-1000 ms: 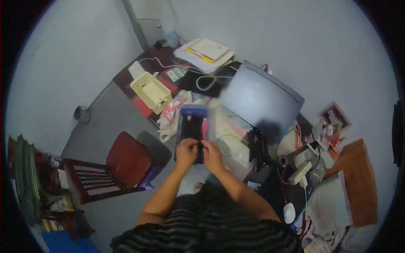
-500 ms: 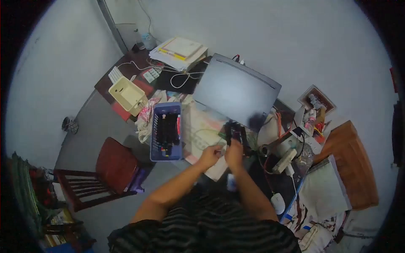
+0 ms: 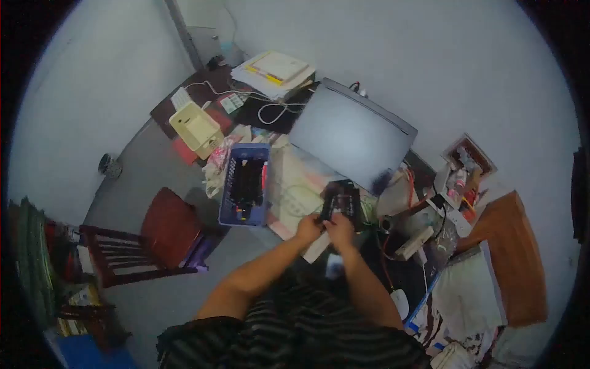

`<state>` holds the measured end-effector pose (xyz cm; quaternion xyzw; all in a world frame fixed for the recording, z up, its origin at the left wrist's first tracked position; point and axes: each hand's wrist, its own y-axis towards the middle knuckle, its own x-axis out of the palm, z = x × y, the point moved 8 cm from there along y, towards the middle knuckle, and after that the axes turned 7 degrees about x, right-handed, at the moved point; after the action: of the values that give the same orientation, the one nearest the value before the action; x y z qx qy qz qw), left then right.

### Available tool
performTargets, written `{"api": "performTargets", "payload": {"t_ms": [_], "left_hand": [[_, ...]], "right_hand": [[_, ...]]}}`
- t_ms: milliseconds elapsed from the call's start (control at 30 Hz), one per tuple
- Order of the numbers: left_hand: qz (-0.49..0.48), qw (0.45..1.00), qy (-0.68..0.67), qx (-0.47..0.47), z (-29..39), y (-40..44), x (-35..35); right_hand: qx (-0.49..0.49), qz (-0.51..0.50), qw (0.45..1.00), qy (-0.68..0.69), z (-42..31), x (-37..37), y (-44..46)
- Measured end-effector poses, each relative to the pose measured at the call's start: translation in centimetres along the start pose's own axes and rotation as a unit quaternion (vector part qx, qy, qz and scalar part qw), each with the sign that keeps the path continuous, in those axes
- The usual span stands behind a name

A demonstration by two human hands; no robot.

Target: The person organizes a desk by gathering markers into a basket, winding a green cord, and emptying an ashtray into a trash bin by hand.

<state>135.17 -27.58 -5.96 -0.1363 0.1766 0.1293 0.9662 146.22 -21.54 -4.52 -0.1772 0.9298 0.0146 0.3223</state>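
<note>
My right hand [image 3: 340, 231] is closed on the near edge of a flat black case-like object [image 3: 342, 198] with pale marks on its face; blur hides its exact kind. Close beside it, my left hand [image 3: 309, 229] has its fingers pinched together at the object's lower left corner. Whatever those fingers hold is too small to make out. Left of both hands stands a blue plastic basket [image 3: 245, 219], with black slim items [image 3: 247, 184] and a red one along its right side. Under and beside the hands lies a pale sheet or board [image 3: 284, 212].
A closed grey laptop [image 3: 353, 132] lies behind the hands. Farther left are a cream bin [image 3: 195, 126] and a paper stack [image 3: 270, 71]. Cables, a power strip [image 3: 455, 220] and a white mouse [image 3: 400, 303] are on the right. A red-brown chair [image 3: 169, 237] stands at left.
The head view has shifted slightly. The black object now lies flatter with its marked face showing more. My right hand has moved down to its near edge, closer to my left hand.
</note>
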Motion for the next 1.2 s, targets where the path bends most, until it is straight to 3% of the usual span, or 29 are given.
{"api": "performTargets", "payload": {"t_ms": [33, 67, 167, 200, 300, 433, 467, 567, 600, 733, 833, 1000, 1100, 1133, 1200], "left_hand": [[0.0, 1.0, -0.011, 0.011, -1.3, 0.1, 0.7], [-0.001, 1.0, -0.022, 0.022, -2.6, 0.3, 1.0], [0.041, 0.985, -0.157, 0.052, 2.7, -3.0, -2.3], [0.034, 0.994, -0.083, 0.06, 4.2, -3.7, -3.6], [0.077, 0.973, -0.21, 0.05, 5.0, -5.2, -6.4], [0.131, 0.969, -0.173, 0.113, 5.2, -6.1, -11.4], [0.127, 0.974, -0.178, 0.048, 5.7, -6.8, -12.5], [0.137, 0.955, -0.25, 0.081, 5.3, -7.4, -15.4], [0.15, 0.973, -0.161, 0.066, 5.2, -7.7, -16.8], [0.182, 0.961, -0.19, 0.086, 2.6, -7.9, -19.4], [0.201, 0.952, -0.22, 0.069, 2.3, -8.5, -21.0], [0.225, 0.953, -0.175, 0.099, 1.4, -8.4, -23.4], [0.204, 0.966, -0.144, 0.063, -0.7, -7.4, -24.2], [0.218, 0.967, -0.052, 0.117, -0.2, -6.9, -24.9], [0.253, 0.954, -0.048, 0.154, 0.1, -7.1, -25.2]], "right_hand": [[0.012, -0.009, 0.998, 0.059, 0.3, 0.2, -0.2], [-0.065, 0.04, 0.997, 0.02, -0.8, -0.6, -0.8], [0.076, -0.094, 0.971, 0.208, -1.4, 0.1, -1.7], [0.095, -0.138, 0.943, 0.287, -2.5, 0.5, -2.2], [0.101, -0.181, 0.895, 0.395, -4.9, 1.8, -2.4], [0.044, -0.196, 0.892, 0.404, -10.9, 2.4, -2.6], [0.054, -0.211, 0.885, 0.411, -11.7, 3.4, -2.5], [0.06, -0.27, 0.869, 0.41, -14.5, 5.9, -2.6], [0.072, -0.246, 0.875, 0.411, -16.2, 5.7, -3.0], [0.093, -0.288, 0.831, 0.467, -17.2, 9.8, -3.0], [0.088, -0.312, 0.84, 0.436, -18.3, 11.5, -2.8], [0.137, -0.269, 0.877, 0.374, -18.2, 13.6, -2.0], [0.118, -0.234, 0.898, 0.352, -17.9, 14.4, -1.5], [0.108, -0.22, 0.907, 0.344, -18.2, 14.3, -1.3], [0.079, -0.179, 0.92, 0.34, -18.5, 13.8, -1.1]]}}
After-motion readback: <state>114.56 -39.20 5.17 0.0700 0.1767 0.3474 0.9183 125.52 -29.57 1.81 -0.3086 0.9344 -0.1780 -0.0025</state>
